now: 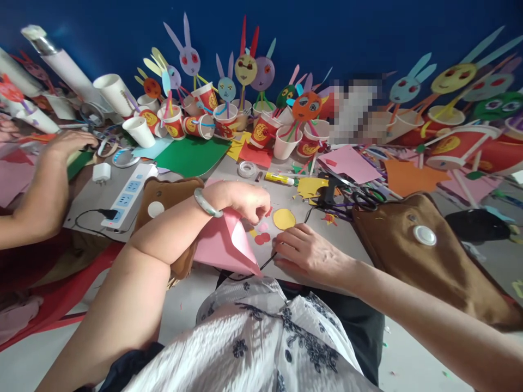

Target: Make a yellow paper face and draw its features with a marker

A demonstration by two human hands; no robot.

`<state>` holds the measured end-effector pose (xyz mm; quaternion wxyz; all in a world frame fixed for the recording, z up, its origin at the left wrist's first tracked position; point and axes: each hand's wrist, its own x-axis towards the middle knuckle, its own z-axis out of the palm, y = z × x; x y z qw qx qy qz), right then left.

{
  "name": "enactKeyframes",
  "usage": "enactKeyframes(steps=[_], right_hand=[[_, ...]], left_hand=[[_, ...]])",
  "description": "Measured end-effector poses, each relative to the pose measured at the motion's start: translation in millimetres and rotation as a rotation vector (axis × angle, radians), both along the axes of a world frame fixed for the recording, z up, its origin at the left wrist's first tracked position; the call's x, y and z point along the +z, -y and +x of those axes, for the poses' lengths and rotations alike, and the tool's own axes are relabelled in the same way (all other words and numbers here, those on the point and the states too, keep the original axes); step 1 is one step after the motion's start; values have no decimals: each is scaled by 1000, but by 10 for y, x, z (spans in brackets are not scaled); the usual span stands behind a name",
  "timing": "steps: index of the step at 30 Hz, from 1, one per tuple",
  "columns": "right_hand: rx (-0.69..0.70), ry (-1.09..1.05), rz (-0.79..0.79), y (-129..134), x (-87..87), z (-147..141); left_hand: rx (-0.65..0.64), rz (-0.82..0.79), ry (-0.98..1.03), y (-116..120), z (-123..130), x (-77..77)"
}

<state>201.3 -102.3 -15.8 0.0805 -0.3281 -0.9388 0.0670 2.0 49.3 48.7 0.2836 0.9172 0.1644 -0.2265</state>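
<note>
Pink bent paper [223, 247] by curled left hand [251, 203], hold unclear; right hand [307, 251] loosely open

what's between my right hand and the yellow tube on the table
A yellow circle lies between your right hand and the yellow tube, with grey tabletop between circle and tube. The head view shows it.

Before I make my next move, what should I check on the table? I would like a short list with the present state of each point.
1. Yellow circle uncovered: ok.
2. Right hand beside the circle, not covering it: ok.
3. Pink sheet lying flat: not ok, one edge curls up.
4. Work spot free of cable: not ok, black cable passes by the right hand.
5. Piece held in left hand: cannot tell, fingers curled.
</note>
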Motion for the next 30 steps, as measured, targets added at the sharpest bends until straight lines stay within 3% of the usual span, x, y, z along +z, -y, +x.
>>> enactKeyframes(steps=[7,12,20,26,30], right_hand=[[-8,-54,-9,120,-32,273],[-55,-68,-66,143,7,374],[-359,-246,-203,-121,6,-33],[-469,-137,-326,-409,-28,-249],[-513,-43,-306,-455,-38,-334]], left_hand=[[7,21,79,63,41,-128],[14,74,51,110,48,-109],[16,128,-23,72,-19,-55],[21,198,-101,115,14,29],[26,217,-124,184,36,124]])
